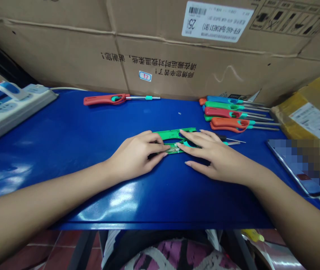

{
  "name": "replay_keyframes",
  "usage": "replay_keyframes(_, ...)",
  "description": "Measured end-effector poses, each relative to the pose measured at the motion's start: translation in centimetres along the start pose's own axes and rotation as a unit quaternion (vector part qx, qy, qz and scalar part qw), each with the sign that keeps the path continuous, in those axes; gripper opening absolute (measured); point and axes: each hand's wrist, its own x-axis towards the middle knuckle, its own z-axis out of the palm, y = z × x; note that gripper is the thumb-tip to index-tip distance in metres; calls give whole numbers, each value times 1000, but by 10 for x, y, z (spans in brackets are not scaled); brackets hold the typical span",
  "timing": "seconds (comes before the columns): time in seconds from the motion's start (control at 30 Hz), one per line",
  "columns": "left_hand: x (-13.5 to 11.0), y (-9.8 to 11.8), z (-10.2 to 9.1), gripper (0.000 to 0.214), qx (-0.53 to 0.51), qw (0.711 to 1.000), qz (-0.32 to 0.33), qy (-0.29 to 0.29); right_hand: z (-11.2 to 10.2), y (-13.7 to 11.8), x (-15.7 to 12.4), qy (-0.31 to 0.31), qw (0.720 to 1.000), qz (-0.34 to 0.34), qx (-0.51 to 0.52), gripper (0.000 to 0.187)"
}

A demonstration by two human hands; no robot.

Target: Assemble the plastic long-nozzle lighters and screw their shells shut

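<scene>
An opened green gas lighter lies on the blue table in front of me, in two halves. The empty-looking green shell half [174, 134] is the farther one; the nearer half [174, 150] has small inner parts and a metal tube pointing right. My left hand [140, 152] pinches the left end of the nearer half with thumb and fingers, its other fingers by the shell. My right hand [213, 155] has its fingers spread, fingertips resting on the lighter's right part and thumb apart. A thin screwdriver [235, 140] lies behind the right hand, its handle partly hidden.
A red gas lighter [100, 100] lies at the back left. Several coloured lighters [227, 112] are stacked at the back right. A power strip [14, 108] stands left; a phone [300, 172] and yellow taped parcel [311, 112] are right. A large cardboard box [160, 48] walls the back.
</scene>
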Motion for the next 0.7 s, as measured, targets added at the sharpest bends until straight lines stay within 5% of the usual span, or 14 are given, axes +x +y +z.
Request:
replay_keyframes(0.2, 2, -2, -3, 24, 8, 1000, 11, 4, 3, 1, 0, -9, 1000, 6, -5, 49)
replay_keyframes(0.43, 4, -6, -2, 27, -37, 999, 38, -13, -6, 4, 2, 50, 998, 38, -25, 42)
replay_keyframes(0.7, 4, -10, -8, 37, 29, 996, 54, -68, -2, 4, -4, -38, 998, 15, -45, 53)
